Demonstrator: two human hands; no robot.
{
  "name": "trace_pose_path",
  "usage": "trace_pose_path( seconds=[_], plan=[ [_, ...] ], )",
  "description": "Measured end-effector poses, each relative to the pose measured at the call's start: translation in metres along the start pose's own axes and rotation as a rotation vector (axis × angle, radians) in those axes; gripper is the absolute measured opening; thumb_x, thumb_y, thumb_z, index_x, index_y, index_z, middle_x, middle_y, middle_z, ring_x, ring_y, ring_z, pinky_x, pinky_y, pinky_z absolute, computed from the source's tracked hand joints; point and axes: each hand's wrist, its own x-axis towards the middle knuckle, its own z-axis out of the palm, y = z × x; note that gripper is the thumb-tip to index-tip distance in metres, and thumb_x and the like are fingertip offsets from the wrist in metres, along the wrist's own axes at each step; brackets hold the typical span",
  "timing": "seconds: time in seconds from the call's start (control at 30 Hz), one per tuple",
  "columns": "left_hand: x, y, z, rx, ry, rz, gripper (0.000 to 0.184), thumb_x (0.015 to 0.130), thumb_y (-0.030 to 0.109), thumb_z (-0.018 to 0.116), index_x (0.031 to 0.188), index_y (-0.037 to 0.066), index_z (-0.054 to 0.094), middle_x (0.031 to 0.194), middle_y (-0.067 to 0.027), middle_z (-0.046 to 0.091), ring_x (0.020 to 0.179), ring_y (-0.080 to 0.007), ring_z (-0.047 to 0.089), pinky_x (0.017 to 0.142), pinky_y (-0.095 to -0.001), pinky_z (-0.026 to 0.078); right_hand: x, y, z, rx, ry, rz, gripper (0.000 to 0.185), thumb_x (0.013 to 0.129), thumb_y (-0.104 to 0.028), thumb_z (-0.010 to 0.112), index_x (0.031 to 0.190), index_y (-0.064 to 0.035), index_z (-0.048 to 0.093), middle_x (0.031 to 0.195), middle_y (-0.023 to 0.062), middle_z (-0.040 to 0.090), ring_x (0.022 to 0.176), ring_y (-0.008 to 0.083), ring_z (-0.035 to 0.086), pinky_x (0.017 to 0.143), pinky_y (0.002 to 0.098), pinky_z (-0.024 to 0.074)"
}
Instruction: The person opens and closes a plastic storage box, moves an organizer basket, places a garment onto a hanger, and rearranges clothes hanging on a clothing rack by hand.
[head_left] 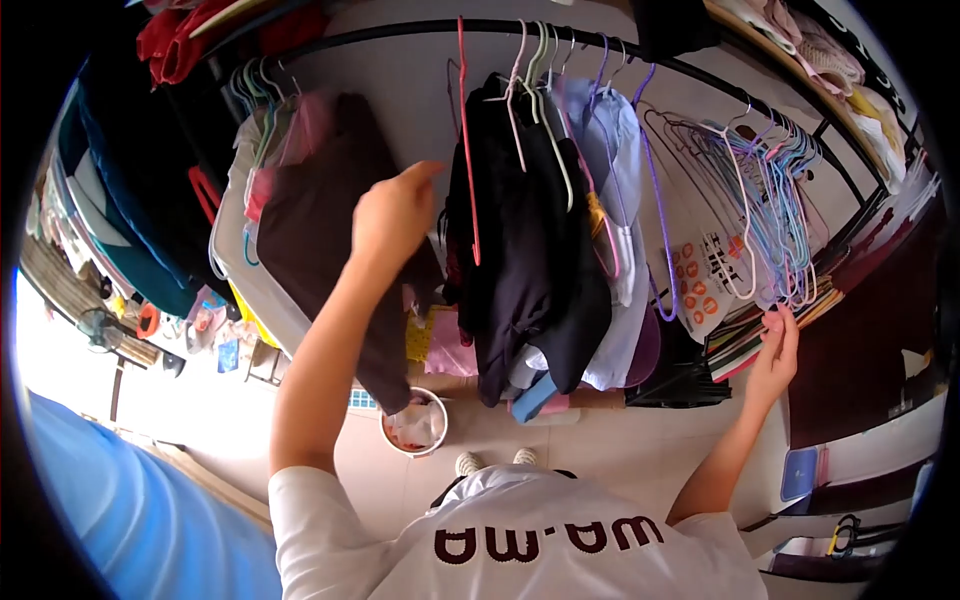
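Note:
My left hand is raised before the dark brown garment on the rail. One finger points right; the other fingertips are hidden, so its grip is unclear. Right of it hang a red hanger, black garments and a light blue shirt among pink, green and purple hangers. At the right, my right hand is closed, fingertips pinched at the lower ends of a bunch of thin hangers, mostly light blue, that hang from the rail.
A black rail curves across the top. Below the clothes, a white bucket with items inside is on the floor. Light blue fabric fills the lower left. Folded clothes lie on the upper right shelf. More garments hang at the far left.

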Motion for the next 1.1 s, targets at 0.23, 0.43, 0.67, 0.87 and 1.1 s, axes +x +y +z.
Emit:
trace_pose_path(
  seconds=[0.23, 0.43, 0.67, 0.87, 1.1],
  plan=[
    [-0.001, 0.027, -0.002, -0.13, 0.008, 0.098, 0.033, 0.087, 0.029, 0.052, 0.118, 0.02, 0.056, 0.091, -0.0103, 0.065, 0.081, -0.0297, 0.063, 0.068, -0.0391, 0.049, -0.011, 0.006, 0.005, 0.046, -0.039, 0.057, 0.028, 0.096, -0.016, 0.044, 0.119, -0.0026, 0.054, 0.095, 0.0059, 0.06, 0.085, 0.0123, 0.057, 0.074, 0.0238, 0.0451],
    [0.016, 0.004, 0.02, -0.071, -0.07, -0.029, 0.025, 0.085, 0.02, 0.048, 0.104, 0.018, 0.065, 0.085, -0.016, 0.064, 0.077, -0.0361, 0.061, 0.071, -0.042, 0.05, -0.012, -0.014, 0.027, 0.181, -0.086, 0.052, 0.027, 0.095, -0.014, 0.045, 0.118, -0.0023, 0.053, 0.094, 0.0084, 0.061, 0.08, 0.0144, 0.059, 0.071, 0.0269, 0.0473],
    [0.011, -0.074, -0.057, -0.132, -0.058, -0.333, 0.029, 0.087, 0.012, 0.046, 0.11, 0.013, 0.064, 0.058, -0.0074, 0.056, 0.042, -0.0141, 0.051, 0.041, -0.0284, 0.043, -0.021, 0.007, 0.01, 0.114, -0.125, 0.075, 0.027, 0.096, -0.016, 0.045, 0.117, -0.0022, 0.055, 0.091, 0.0064, 0.061, 0.075, 0.012, 0.059, 0.067, 0.024, 0.0455],
    [0.015, -0.08, -0.077, 0.627, 0.151, 0.037, 0.028, 0.084, 0.014, 0.049, 0.108, 0.019, 0.063, 0.095, -0.0124, 0.061, 0.079, -0.0295, 0.061, 0.067, -0.0393, 0.05, -0.02, 0.014, 0.006, 0.104, -0.104, 0.077, 0.026, 0.096, -0.015, 0.044, 0.116, -0.0026, 0.055, 0.091, 0.0065, 0.061, 0.073, 0.0119, 0.059, 0.066, 0.024, 0.0455],
    [0.021, 0.052, 0.003, 0.252, -0.017, 0.736, 0.041, 0.07, -0.002, 0.054, 0.108, 0.011, 0.058, 0.122, -0.0086, 0.05, 0.111, -0.0276, 0.05, 0.086, -0.0354, 0.047, -0.016, 0.003, 0.023, 0.198, -0.128, 0.113, 0.024, 0.094, -0.01, 0.047, 0.114, -0.0005, 0.055, 0.089, 0.0077, 0.062, 0.073, 0.0132, 0.06, 0.065, 0.025, 0.0476]
  ],
)
